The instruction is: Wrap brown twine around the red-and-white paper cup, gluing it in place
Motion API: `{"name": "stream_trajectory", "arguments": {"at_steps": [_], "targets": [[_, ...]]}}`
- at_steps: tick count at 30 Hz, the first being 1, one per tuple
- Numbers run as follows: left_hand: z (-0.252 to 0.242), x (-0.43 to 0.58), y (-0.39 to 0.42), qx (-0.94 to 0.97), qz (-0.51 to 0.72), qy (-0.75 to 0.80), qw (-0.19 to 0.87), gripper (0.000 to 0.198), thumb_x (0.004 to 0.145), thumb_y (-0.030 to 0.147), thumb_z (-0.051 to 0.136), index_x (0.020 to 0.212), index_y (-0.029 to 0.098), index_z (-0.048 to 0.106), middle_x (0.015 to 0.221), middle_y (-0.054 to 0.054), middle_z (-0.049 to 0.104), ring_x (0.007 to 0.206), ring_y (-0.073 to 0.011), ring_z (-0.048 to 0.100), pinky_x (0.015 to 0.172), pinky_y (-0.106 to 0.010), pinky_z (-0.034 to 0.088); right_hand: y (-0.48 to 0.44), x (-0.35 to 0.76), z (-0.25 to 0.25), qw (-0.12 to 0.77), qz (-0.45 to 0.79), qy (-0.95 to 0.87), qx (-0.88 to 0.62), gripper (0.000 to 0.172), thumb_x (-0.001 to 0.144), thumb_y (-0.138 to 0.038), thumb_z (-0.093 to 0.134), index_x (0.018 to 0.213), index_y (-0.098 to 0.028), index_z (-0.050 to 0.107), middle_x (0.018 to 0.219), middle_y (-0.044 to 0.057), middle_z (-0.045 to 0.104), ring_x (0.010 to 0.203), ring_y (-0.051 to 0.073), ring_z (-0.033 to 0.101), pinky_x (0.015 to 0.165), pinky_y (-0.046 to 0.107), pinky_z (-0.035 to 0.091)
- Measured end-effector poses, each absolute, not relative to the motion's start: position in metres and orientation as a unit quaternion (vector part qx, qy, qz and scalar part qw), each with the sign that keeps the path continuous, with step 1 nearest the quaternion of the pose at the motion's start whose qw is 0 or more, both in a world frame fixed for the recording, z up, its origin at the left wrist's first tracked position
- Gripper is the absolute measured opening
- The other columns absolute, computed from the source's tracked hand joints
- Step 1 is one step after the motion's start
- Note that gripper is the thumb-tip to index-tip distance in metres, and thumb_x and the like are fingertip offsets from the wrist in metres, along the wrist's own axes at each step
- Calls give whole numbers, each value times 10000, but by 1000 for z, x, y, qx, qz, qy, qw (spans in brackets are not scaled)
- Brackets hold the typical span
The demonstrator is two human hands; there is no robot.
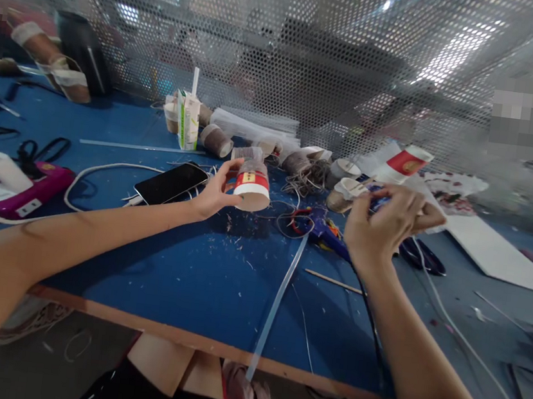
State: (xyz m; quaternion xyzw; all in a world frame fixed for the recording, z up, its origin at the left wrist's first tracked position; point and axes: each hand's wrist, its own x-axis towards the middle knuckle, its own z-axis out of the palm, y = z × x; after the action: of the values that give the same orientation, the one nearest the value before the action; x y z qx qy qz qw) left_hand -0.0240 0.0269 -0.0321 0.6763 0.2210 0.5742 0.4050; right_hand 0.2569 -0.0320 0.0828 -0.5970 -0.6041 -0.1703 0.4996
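My left hand (219, 192) has its thumb and fingers around the side of a small paper cup (252, 181) with a red band and a white lower end. The cup is held above the table, tilted, its pale end towards me. My right hand (383, 223) is raised to the right with its fingers curled together; what lies between them is hidden. Beyond that hand is a red and white paper cup (404, 164). Below and left of it, a blue glue gun (324, 227) lies on the table with a long translucent glue stick (279, 301) stretching towards me.
Several string-wrapped cups and tangled twine (312, 178) stand along the perforated metal screen (246, 48). A black phone (172, 183), a drink carton (189, 122) and a purple power strip (37, 191) are on the left. A wooden stick (334, 281) lies in front; a cable passes under my right arm.
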Motion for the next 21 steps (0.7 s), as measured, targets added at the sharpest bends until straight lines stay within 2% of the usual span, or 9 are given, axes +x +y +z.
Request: {"name": "stream_trajectory", "arguments": {"at_steps": [1,3,7,9,14,21], "targets": [[-29,-23,23,680,573,231,394,846,640,421,788,1356,303,354,1366,-107,480,1285,-306,512,1035,-494,492,-37,251,82,513,-177,-626,-560,141,780,-303,537,765,-253,406,1025,152,625,1124,364,550,1039,627,327],[-24,-21,17,692,569,256,363,852,622,385,804,1344,280,366,1373,-124,457,1310,-318,487,1068,-519,467,-46,237,78,529,-111,-695,-474,113,819,-322,517,764,-247,452,1045,134,662,1090,334,588,1019,587,370],[-15,-20,8,733,548,260,307,824,632,320,794,1349,275,390,1394,-123,425,1318,-317,478,1087,-527,457,-57,216,62,491,187,-772,-358,259,888,-420,431,710,-244,497,972,87,713,986,289,651,888,486,472],[-13,-19,6,749,545,242,288,816,640,314,795,1353,275,400,1401,-115,424,1330,-313,471,1100,-512,451,-59,210,53,446,264,-776,-359,340,895,-488,426,670,-241,493,895,84,703,979,293,652,836,454,485],[-12,-17,4,764,549,221,255,796,648,290,794,1341,276,402,1385,-107,436,1339,-302,468,1134,-505,435,-58,208,41,415,295,-773,-378,426,887,-589,450,646,-245,519,781,72,646,975,297,637,739,415,492],[-12,-16,2,759,546,203,290,762,662,279,777,1322,283,396,1384,-105,426,1369,-295,453,1155,-498,426,-51,206,49,485,349,-712,-369,452,865,-612,398,608,-248,467,679,76,592,837,273,667,602,353,450]]}}
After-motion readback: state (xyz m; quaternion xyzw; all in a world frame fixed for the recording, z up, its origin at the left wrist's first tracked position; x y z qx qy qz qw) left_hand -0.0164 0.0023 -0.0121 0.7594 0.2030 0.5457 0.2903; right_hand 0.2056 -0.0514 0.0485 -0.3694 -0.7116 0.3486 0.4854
